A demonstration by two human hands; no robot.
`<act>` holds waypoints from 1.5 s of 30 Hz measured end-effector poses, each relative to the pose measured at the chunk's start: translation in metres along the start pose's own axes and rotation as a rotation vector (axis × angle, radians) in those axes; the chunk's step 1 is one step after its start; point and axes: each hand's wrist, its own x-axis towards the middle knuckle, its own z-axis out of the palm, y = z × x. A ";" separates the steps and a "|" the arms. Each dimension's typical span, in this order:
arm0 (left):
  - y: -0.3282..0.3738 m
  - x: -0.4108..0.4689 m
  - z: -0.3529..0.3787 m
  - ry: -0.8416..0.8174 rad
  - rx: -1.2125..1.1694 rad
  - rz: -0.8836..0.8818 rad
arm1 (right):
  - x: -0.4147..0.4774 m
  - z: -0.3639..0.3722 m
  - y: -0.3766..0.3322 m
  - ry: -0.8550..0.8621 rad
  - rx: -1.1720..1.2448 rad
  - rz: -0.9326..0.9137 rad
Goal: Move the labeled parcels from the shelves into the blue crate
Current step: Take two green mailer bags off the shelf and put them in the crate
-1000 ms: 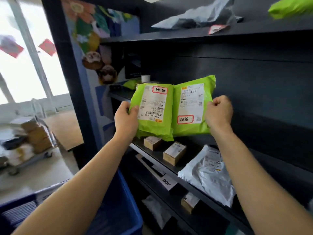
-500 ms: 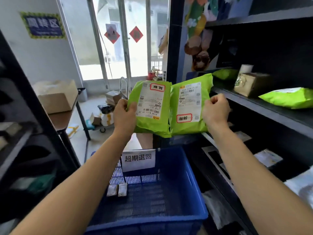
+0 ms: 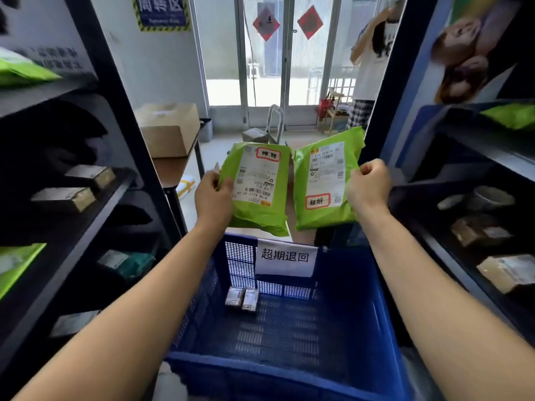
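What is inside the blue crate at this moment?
Inside the blue crate two small boxes lie side by side near the far wall. The rest of the visible floor is bare. The near rim hides the closest strip of floor, so that part cannot be seen.

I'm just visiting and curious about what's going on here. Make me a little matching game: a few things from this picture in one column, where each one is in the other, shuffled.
Things:
1. green parcel with its red-edged sticker at the top
2. green parcel with its red-edged sticker at the bottom
3. two small boxes
4. white paper sign

Places:
A. lying on the floor of the blue crate
B. held in the right hand
C. fixed to the crate's far wall
D. held in the left hand

Pairs: 1-D, 2-B, 3-A, 4-C
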 end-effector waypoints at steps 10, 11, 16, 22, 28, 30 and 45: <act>-0.038 0.072 0.058 0.026 0.034 -0.099 | 0.088 0.062 0.019 -0.084 -0.034 0.010; -0.043 0.076 0.065 0.025 0.049 -0.100 | 0.095 0.069 0.024 -0.094 -0.039 0.021; -0.075 0.092 0.089 -0.019 0.080 -0.146 | 0.118 0.097 0.056 -0.124 -0.085 0.082; -0.131 0.109 0.117 -0.133 0.127 -0.230 | 0.130 0.135 0.111 -0.141 -0.192 0.168; -0.214 0.121 0.149 -0.291 0.201 -0.309 | 0.137 0.179 0.175 -0.204 -0.312 0.218; -0.249 0.118 0.161 -0.329 0.219 -0.352 | 0.129 0.193 0.206 -0.225 -0.367 0.250; -0.547 0.041 0.226 -0.430 0.499 -0.532 | 0.062 0.293 0.505 -0.348 -0.573 0.494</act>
